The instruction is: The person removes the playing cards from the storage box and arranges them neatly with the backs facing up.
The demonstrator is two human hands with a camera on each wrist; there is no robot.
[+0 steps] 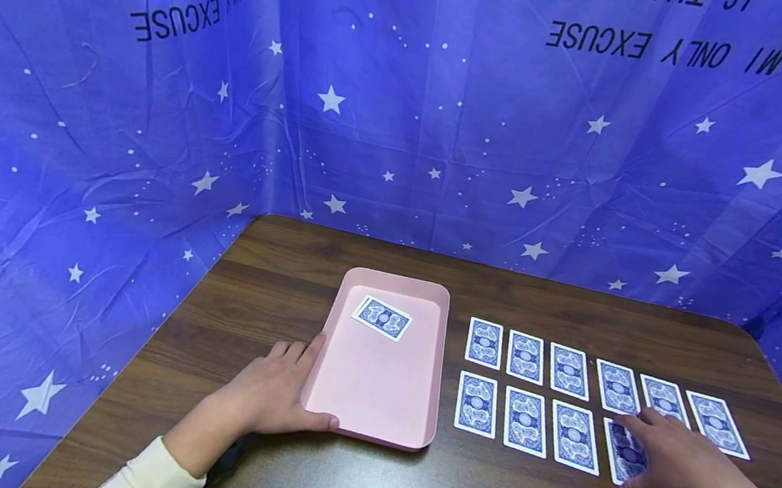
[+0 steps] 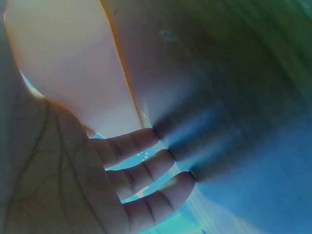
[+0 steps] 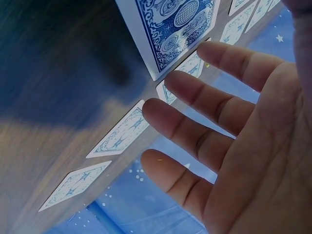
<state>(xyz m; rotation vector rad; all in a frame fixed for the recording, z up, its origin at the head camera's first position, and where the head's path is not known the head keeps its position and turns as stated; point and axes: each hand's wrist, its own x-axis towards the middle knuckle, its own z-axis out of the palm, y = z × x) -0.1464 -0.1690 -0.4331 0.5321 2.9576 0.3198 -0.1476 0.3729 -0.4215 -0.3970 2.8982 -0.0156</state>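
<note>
A pink tray (image 1: 366, 409) lies on the brown table with one blue-backed card (image 1: 382, 318) inside it. My left hand (image 1: 273, 393) rests against the tray's near left corner, fingers (image 2: 146, 168) straight along its side and thumb along the front rim. To the right of the tray, face-down cards (image 1: 526, 357) lie in two rows. My right hand (image 1: 669, 464) hovers over the last card of the near row (image 1: 621, 454), fingers (image 3: 195, 131) straight and spread. In the right wrist view that card (image 3: 173, 29) looks lifted off the wood, with a shadow under it.
The table (image 1: 294, 280) has bare wood behind the tray and along the front edge. A blue starred cloth (image 1: 411, 112) hangs close behind and on both sides. The far row of cards reaches nearly to the table's right edge (image 1: 716, 423).
</note>
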